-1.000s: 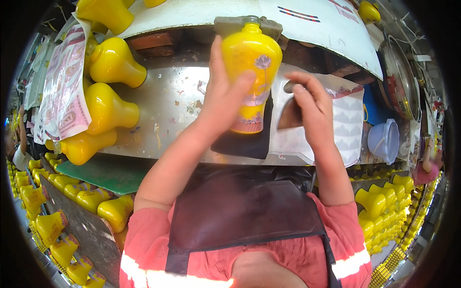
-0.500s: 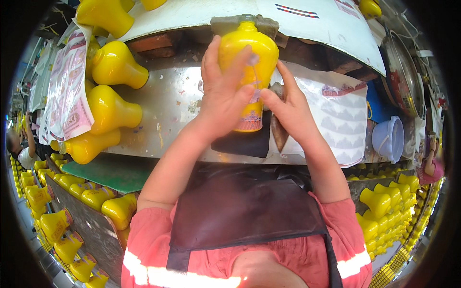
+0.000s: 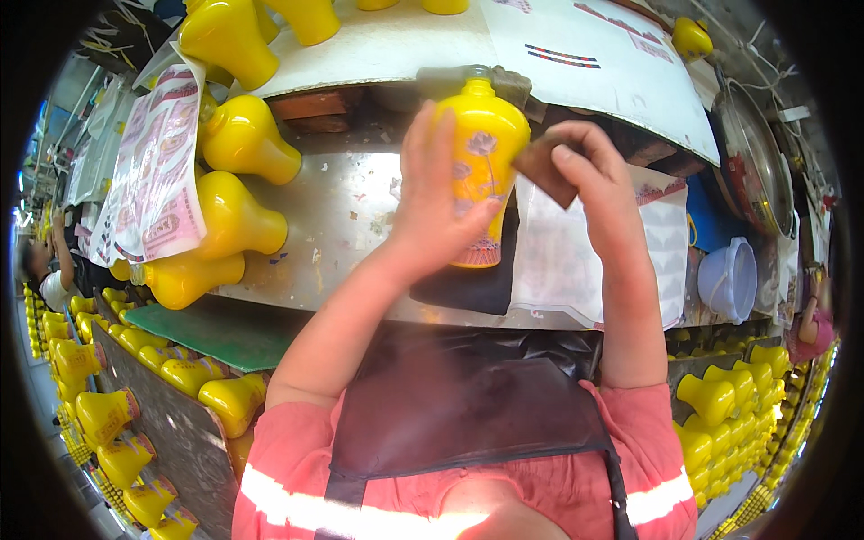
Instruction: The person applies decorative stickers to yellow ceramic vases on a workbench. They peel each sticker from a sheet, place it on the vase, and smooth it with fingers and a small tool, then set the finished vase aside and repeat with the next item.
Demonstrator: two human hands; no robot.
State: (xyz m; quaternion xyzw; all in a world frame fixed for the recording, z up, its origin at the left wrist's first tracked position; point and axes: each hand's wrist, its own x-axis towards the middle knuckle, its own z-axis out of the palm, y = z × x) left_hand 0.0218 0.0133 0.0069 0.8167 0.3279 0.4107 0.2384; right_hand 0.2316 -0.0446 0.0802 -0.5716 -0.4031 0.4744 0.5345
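Note:
A glossy yellow bottle [image 3: 495, 117] with a purple flower design and a patterned band near its base lies with its neck away from me. The neck end meets a grey support [image 3: 515, 87], and a black cloth [image 3: 459, 290] shows beneath the base. My left hand [image 3: 430, 202] grips the bottle along its left side, thumb over the lower part. Pinched in my right hand [image 3: 596, 171] is a flat brown scraper-like piece [image 3: 547, 173], its left edge close to the bottle's right side; whether it touches I cannot tell.
Several yellow bottles [image 3: 241, 135] lie at the left beside a printed decal sheet [image 3: 162, 171]. White sheets [image 3: 562, 279] lie right of the cloth, with a pale blue bucket [image 3: 727, 279] beyond. A raised white board [image 3: 621, 99] crosses the back. Racked bottles [image 3: 720, 396] stand below the bench.
My right hand has left the bottle's lower side and now holds the brown piece, picked up from beside the cloth. My left hand stays on the bottle. The view has shifted slightly.

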